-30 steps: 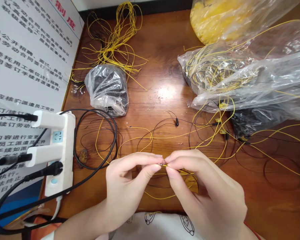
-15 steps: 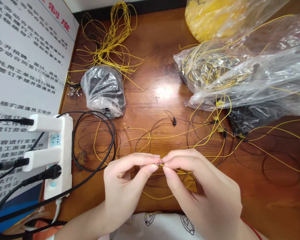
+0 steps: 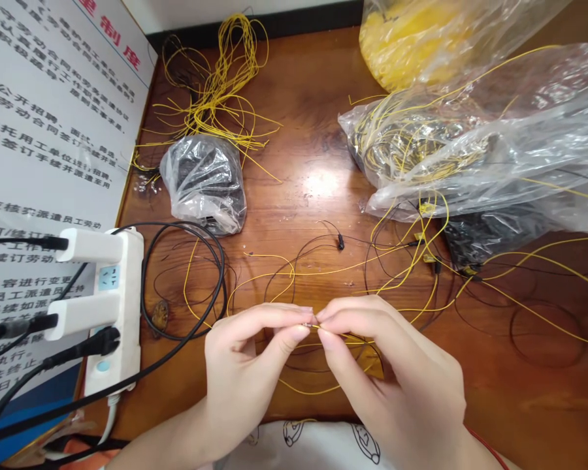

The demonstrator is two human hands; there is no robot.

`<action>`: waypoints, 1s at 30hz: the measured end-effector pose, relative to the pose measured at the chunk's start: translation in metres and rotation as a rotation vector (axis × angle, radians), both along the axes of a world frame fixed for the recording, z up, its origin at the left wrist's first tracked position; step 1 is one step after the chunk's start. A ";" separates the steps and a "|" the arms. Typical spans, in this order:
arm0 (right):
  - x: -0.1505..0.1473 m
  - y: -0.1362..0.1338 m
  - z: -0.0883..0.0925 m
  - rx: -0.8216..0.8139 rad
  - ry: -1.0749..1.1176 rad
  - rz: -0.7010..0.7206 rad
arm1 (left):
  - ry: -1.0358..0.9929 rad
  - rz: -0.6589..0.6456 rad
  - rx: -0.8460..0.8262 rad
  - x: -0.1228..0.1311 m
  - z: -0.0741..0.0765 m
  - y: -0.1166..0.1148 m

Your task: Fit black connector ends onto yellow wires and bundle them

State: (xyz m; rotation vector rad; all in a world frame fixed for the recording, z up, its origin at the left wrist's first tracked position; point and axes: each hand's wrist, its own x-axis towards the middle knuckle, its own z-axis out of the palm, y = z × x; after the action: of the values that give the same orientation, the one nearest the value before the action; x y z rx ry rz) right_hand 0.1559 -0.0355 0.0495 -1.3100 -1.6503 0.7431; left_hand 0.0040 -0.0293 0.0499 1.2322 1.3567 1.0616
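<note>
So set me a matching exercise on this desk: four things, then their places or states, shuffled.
Things
1. wire tip
2. white power strip
3. yellow wire tangle
4. clear plastic bag

Places or states
A. Loose near the desk's far edge
B. Wrapped around dark coils
C. Pinched between the fingertips of the left hand and right hand
D. Holding white plugs with black cords at the desk's left edge

Pairs: 1-C, 2-D, 3-A, 4-B
</note>
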 end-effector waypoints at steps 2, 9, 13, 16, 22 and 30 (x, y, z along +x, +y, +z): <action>-0.001 0.000 0.000 0.000 0.002 0.003 | 0.003 0.007 -0.001 0.001 0.000 0.001; -0.001 0.000 0.001 -0.002 0.013 0.015 | 0.001 0.008 0.000 0.001 0.000 0.003; 0.000 0.000 0.002 -0.002 0.011 0.004 | 0.009 0.001 0.003 0.001 0.001 0.002; 0.000 -0.001 0.001 -0.003 0.011 0.005 | 0.009 -0.004 -0.001 0.001 0.000 0.001; 0.000 -0.001 -0.001 -0.004 0.001 0.014 | 0.009 -0.003 -0.003 0.001 0.001 0.002; 0.001 0.001 0.003 -0.009 -0.006 0.021 | 0.018 0.011 -0.010 0.002 0.001 0.002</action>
State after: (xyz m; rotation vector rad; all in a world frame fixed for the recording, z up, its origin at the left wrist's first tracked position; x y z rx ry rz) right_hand 0.1568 -0.0346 0.0526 -1.3039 -1.6692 0.7604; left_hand 0.0056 -0.0271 0.0505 1.2305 1.3823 1.0526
